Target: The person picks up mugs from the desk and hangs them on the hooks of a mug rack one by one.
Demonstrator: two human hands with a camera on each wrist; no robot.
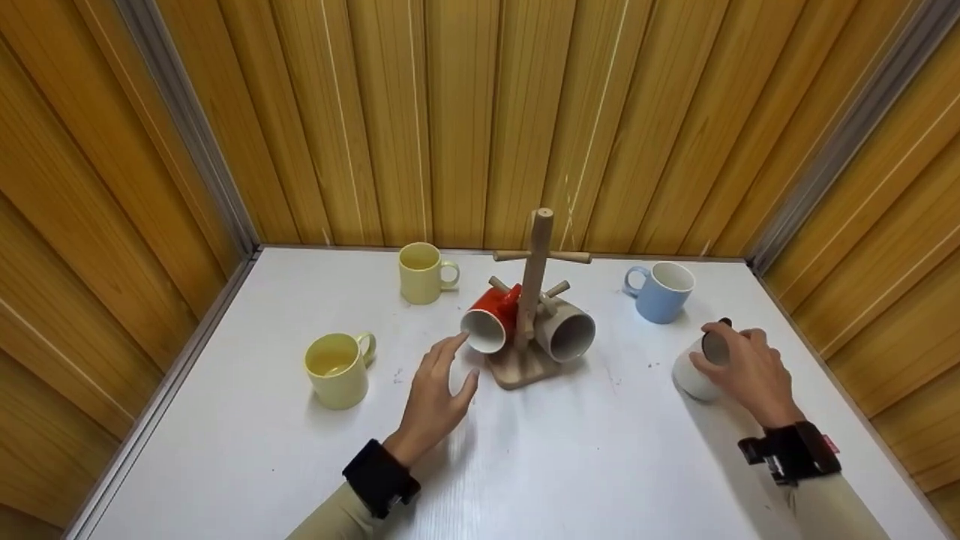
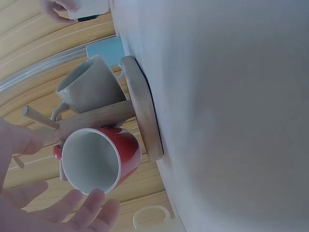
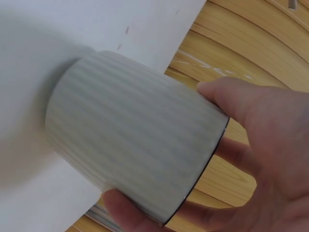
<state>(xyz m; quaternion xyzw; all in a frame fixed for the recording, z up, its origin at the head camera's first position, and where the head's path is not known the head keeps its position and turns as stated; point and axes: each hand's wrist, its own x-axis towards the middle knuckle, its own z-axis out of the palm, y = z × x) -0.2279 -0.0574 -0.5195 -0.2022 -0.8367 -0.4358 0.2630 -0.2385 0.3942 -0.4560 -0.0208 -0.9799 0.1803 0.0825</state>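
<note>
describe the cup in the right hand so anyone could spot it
Find the wooden rack on the white table, then look right, nearer the person than the blue mug. There the right hand grips a whitish cup. Its ribbed wall and thin dark rim set it apart from the blue mug.

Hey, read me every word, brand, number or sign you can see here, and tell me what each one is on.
None can be read.
Red tag on the right wrist's black band: too small to tell whether it carries lettering.
White ribbed mug, red mug, grey mug, blue mug, near yellow mug, far yellow mug: no lettering on the sides in view.
</note>
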